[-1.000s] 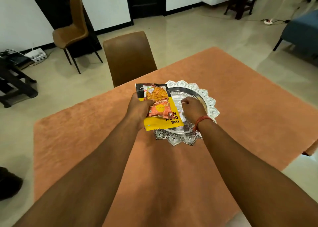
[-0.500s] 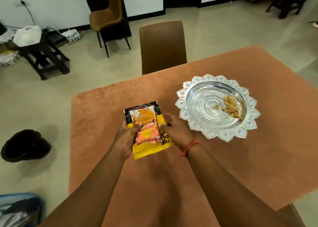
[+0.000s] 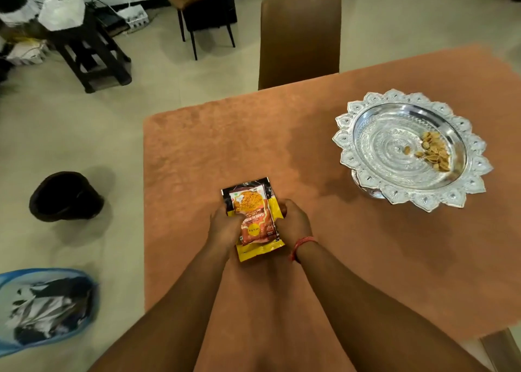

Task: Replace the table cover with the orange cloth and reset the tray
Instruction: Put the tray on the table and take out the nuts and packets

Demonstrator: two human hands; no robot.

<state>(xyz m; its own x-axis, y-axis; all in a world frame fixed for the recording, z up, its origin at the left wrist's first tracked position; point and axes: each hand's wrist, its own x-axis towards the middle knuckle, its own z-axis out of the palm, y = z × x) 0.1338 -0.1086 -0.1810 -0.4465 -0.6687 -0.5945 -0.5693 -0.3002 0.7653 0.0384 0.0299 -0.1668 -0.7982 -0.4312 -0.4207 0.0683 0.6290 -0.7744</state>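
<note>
Snack packet [image 3: 255, 219] held low over the orange cloth [image 3: 214, 146] on the tabletop. Left hand [image 3: 224, 226] and right hand [image 3: 293, 222] both in a tight grip on its sides. Silver tray [image 3: 366, 180] with some snacks [image 3: 434, 151] off to the right, well apart. Brown chair [image 3: 298, 36] behind.

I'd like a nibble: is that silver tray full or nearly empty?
Nearly empty. The silver tray holds only a small heap of yellow snack pieces on its right side; the rest of its bowl is bare metal.
</note>
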